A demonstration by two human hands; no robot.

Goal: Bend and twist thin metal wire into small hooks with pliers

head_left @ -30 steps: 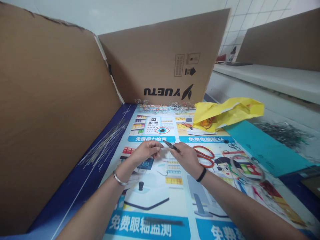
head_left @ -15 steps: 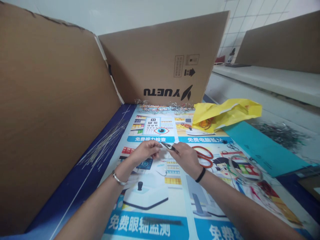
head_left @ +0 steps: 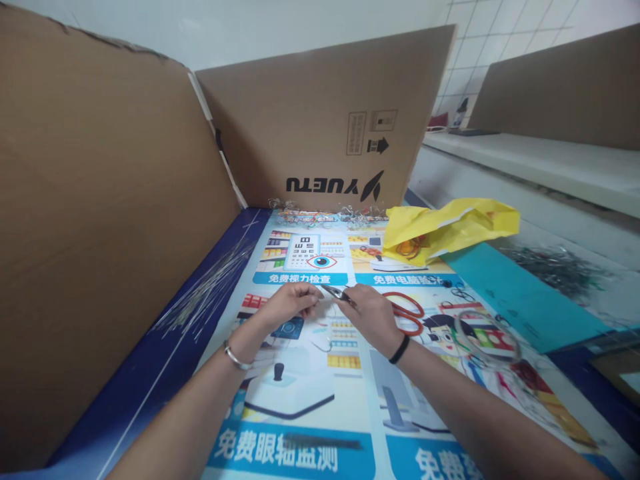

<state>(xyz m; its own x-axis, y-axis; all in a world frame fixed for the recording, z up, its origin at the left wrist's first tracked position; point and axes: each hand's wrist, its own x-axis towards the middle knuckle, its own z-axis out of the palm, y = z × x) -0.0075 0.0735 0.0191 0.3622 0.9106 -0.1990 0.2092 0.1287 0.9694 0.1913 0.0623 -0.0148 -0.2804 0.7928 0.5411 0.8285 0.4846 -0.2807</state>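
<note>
My left hand (head_left: 293,303) is closed in a pinch over the printed sheet, on what looks like a thin wire (head_left: 325,345) that curls below the fingers. The wire is fine, and its exact path is hard to follow. My right hand (head_left: 373,319) is wrapped round a pair of pliers (head_left: 336,293), whose jaws point left towards my left fingertips. Whether the jaws touch the wire cannot be made out. Just right of my right hand lie red-handled scissors (head_left: 413,305), partly hidden by that hand.
Straight wires (head_left: 205,290) lie along the left side. Tangled wire pieces (head_left: 357,215) sit by the cardboard panel (head_left: 280,120). To the right are a yellow bag (head_left: 465,227), a wire coil (head_left: 515,347), a teal sheet (head_left: 525,293) and a dark wire heap (head_left: 560,270).
The camera view has shifted very slightly. Both hands keep nearly the same position, with the pliers still in the right hand and the left fingers still pinched.
</note>
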